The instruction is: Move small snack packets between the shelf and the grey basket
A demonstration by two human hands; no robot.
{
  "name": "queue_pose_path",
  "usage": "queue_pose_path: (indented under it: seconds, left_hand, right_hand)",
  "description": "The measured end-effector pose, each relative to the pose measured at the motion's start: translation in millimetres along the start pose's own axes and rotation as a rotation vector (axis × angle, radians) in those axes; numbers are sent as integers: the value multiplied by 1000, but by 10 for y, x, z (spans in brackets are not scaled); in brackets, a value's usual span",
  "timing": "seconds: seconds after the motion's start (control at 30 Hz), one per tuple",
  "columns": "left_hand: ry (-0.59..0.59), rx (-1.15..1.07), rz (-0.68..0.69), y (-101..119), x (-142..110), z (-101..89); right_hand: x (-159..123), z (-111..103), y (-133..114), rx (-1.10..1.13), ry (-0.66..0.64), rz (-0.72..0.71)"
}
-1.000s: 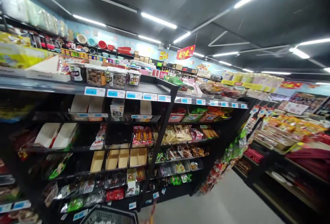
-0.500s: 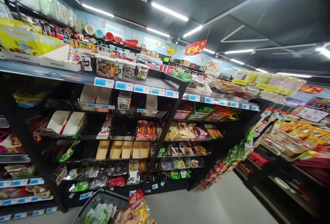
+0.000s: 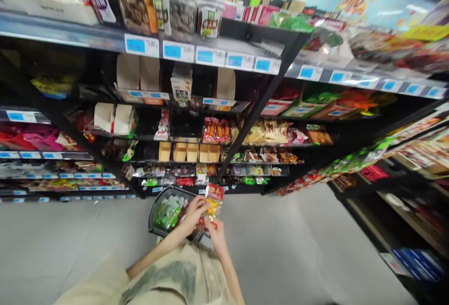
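Note:
I stand in a shop aisle and look down at my hands. My left hand and my right hand are both closed on a snack packet with a red top and yellow contents, held upright in front of me. Just below and to the left of the packet hangs a dark plastic shopping basket with green packets inside. My forearms reach forward from a pale patterned shirt.
Black shelving full of snack bags, jars and cartons with blue price tags faces me. Another shelf unit lines the right side. Grey floor runs between them.
The view has tipped downward. The packet, first only at the frame's bottom edge in one hand, is now held in both hands above the basket, with my arms and shirt in view.

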State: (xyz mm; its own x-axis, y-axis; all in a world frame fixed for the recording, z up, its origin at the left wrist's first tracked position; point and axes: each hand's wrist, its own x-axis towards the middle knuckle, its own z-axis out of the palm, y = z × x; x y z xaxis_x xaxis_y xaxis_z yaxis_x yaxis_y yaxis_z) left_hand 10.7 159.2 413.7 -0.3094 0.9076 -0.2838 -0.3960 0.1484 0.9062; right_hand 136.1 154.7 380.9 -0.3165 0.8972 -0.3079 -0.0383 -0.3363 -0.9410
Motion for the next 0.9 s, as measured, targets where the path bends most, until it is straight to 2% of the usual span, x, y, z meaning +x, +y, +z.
queue_pose_path:
  seconds: [0.23,0.43,0.57,0.67,0.73,0.8,0.87,0.9]
  left_hand:
    - [-31,28,35,-90,0,-12]
    - [6,26,2,-216,16,-62]
    - [58,83,11,-231,17,-59]
    - [41,99,-18,-271,84,-76]
    - [10,99,-56,-314,133,-165]
    - [-26,117,-114,-350,124,-349]
    - [9,153,-175,-358,21,-603]
    - [64,169,-196,-348,-59,-735]
  right_hand:
    - [-43,-38,-21,88,84,61]
    - [-62,-26,39,115,136,91]
    - [-52,-24,125,171,177,112]
    - [-15,-9,253,209,211,146]
    - [37,5,363,221,244,164]
    - [122,7,483,225,275,172]
    - [250,-19,600,215,284,171]
    - [331,-41,653,197,281,173]
